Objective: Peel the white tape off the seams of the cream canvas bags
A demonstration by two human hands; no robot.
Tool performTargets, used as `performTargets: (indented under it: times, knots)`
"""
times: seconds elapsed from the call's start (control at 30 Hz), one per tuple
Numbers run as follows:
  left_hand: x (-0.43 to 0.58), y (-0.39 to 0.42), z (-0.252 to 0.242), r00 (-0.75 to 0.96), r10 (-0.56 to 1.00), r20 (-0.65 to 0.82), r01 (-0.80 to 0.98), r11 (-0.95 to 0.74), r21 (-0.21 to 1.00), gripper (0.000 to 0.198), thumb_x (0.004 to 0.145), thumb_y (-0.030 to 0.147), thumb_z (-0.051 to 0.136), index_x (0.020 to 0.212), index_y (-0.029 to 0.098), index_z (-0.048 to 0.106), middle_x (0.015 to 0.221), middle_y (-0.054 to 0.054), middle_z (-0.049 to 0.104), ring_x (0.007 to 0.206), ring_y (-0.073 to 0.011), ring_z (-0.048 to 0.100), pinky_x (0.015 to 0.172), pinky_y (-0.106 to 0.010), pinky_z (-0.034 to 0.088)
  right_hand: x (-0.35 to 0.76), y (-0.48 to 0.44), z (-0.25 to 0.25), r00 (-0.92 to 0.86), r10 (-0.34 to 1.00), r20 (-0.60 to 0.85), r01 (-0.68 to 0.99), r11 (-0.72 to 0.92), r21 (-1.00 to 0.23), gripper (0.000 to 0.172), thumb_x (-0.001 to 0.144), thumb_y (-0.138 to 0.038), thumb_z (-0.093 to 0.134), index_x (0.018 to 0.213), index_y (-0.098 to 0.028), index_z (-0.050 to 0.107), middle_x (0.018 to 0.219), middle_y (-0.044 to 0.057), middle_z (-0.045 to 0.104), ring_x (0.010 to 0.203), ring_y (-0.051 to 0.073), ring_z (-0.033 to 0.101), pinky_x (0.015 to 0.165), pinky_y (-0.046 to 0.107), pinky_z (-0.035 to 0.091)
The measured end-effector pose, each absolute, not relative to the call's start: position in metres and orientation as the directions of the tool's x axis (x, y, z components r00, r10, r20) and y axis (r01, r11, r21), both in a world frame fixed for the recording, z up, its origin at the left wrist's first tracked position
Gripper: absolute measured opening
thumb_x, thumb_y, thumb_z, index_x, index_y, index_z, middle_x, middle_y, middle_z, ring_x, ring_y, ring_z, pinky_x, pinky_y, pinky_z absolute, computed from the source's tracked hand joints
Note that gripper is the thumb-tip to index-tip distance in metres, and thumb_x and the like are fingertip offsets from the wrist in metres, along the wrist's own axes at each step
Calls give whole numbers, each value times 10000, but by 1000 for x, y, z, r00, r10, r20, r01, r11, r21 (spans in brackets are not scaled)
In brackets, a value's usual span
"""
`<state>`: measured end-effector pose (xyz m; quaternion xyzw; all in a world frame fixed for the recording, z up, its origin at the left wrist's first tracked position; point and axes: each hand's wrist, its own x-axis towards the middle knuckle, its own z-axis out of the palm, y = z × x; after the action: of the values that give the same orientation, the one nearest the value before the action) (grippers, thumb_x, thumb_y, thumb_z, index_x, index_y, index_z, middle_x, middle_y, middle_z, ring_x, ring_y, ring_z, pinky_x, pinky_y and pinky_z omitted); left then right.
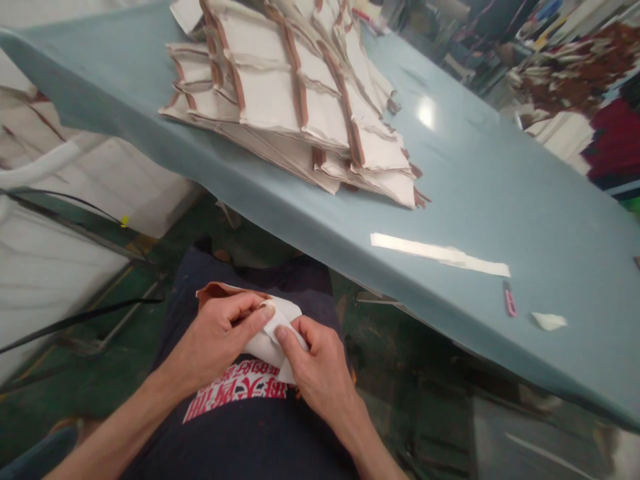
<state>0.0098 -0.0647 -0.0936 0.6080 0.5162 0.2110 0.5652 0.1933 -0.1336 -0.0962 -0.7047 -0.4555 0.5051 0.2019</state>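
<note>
Over my lap, both hands grip a piece of white fabric (257, 345) with a brown edge. My left hand (223, 333) pinches it from the left, thumb pressed on a folded white part. My right hand (319, 357) pinches the same fold from the right, thumb on top. The fingers of the two hands almost meet at the fold. The brown side shows at the upper left of the piece. What lies beneath my fingers is hidden.
A blue-covered table (460, 193) slants across the view. On it are a pile of white fabric panels with brown strips (270, 87), a white strip (440, 253), a pink-handled small tool (509, 300) and a white scrap (549, 321). Fabric heaps (575, 73) stand beyond.
</note>
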Motion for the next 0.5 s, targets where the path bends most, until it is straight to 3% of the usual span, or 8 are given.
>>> performTargets:
  times: [0.2, 0.33, 0.5]
  knots:
    - [8, -58, -94, 389, 857, -337, 363, 193, 911, 398, 926, 530, 672, 762, 186, 786, 656, -8, 703, 572, -158, 565, 512, -235, 439, 198, -125, -95, -6, 862, -507, 422, -457, -783, 422, 1019, -531, 615, 719, -247, 524, 671, -27, 520, 672, 165, 511, 628, 301, 277]
    - [6, -53, -92, 368, 878, -306, 330, 184, 926, 396, 935, 531, 689, 772, 189, 801, 771, -49, 800, 651, -191, 657, 565, -248, 512, 207, -147, -85, 3, 864, -503, 511, -434, -742, 459, 1061, -550, 578, 722, -247, 520, 668, -23, 515, 664, 170, 486, 632, 320, 258]
    - [5, -44, -86, 357, 891, -282, 327, 164, 931, 396, 924, 536, 707, 745, 198, 810, 667, -2, 718, 571, -151, 563, 529, -224, 462, 255, -194, -80, -61, 820, -569, 619, -416, -666, 545, 1159, -609, 467, 831, -243, 703, 762, 27, 720, 765, 228, 682, 691, 318, 418]
